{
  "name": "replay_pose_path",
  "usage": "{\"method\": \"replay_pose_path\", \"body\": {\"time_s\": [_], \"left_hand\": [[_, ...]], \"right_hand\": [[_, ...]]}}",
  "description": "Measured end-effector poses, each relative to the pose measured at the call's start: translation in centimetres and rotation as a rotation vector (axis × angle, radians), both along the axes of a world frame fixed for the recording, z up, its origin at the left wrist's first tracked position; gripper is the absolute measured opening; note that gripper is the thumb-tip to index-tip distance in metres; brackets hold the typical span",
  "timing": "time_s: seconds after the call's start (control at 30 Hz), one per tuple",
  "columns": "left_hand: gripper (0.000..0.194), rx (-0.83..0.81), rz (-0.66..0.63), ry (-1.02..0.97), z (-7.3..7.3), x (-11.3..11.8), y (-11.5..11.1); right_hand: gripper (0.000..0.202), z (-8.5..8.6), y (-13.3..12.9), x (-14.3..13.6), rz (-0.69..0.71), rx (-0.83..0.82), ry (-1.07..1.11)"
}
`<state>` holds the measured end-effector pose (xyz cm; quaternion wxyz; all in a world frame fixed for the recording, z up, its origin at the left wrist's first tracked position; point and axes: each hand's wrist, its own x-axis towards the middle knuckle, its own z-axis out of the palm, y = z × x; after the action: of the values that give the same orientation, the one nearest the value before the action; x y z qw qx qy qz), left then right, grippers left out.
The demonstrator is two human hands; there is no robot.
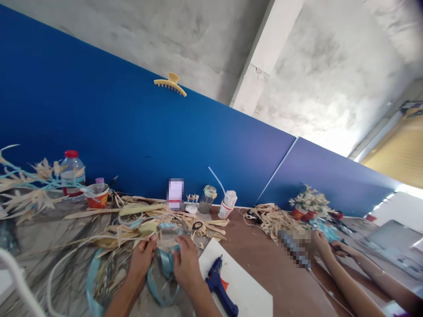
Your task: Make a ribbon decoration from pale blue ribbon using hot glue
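a: state of the hands?

b: left hand (143,254) has fingertips pinched together, looks like on one end of a pale strip (167,243); right hand (187,259) is curled at the other end, fingers bent in; exact thumb contact hidden, can't tell

a: why both ends?

b: my read: keeps the strip flat and taut between them; thin stuff would likely curl if held one side only

a: ribbon?

b: blue ribbon (167,263) hangs in a loop just below the strip, right by the right hand; can't tell if those fingers pin it too

a: glue gun?

b: glue gun (218,286) lies on a white board (253,293), just right of the right hand; nozzle away from the person, grip toward them; board probably keeps drips off the table (251,246), and that side suits the right arm

a: rest?

b: husks (143,210) heaped beyond the hands, scissors (197,225) among them, presumably for easy reach; phone (176,193) upright by the blue partition (125,132), perhaps propped for viewing; jar (206,200) and cup (226,209) stand back beside it, likely to spare working room
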<state>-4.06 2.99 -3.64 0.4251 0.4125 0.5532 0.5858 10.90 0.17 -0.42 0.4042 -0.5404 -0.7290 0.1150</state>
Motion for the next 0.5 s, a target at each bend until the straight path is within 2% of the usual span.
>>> {"method": "replay_pose_path", "body": {"time_s": [0.13,0.33,0.4,0.5], "left_hand": [[0.05,0.047,0.036,0.047,0.2,0.1,-0.1],[0.047,0.103,0.005,0.143,0.4,0.4,-0.3],[0.047,0.101,0.008,0.183,0.2,0.5,-0.2],[0.049,0.079,0.011,0.217,0.1,0.4,-0.2]], "right_hand": [[0.031,0.7,1.6,-1.1,0.039,-0.046,-0.186],[0.01,-0.9,2.4,-1.8,-0.032,-0.131,-0.394],[0.008,-1.4,2.3,-1.8,-0.026,-0.112,-0.38],[0.014,-1.5,2.3,-1.5,-0.045,-0.098,-0.229]]}}
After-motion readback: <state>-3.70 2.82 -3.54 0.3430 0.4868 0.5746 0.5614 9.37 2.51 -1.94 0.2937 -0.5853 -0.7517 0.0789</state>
